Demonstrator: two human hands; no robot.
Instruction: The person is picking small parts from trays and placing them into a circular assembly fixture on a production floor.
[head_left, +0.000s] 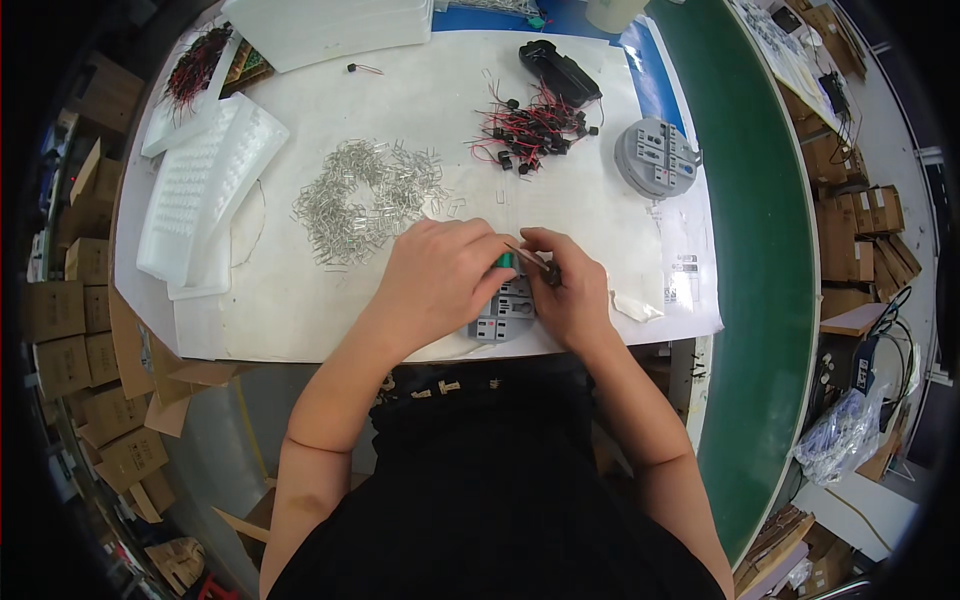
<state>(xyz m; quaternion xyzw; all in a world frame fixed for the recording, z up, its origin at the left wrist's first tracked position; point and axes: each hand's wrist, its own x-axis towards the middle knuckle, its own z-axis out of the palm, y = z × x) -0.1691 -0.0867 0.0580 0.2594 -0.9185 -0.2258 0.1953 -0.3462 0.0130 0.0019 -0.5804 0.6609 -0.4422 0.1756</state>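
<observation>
A grey slotted fixture (490,328) lies at the paper's front edge, its far part hidden under my hands. My left hand (435,280) is closed over its left side, with fingertips at a small green part (505,260). Closed in my right hand (575,300) is a thin, dark, pointed tool (540,263); its tip points left toward the green part. Its exact kind is unclear. Just beyond my left hand is a wide pile of bent metal wire pins (365,195).
Black components with red leads (535,128) lie in a heap beside a black device (560,72). A second round grey fixture (657,160) stands at the right. White plastic trays (205,195) lean at the left; a white bin (330,30) is at the back.
</observation>
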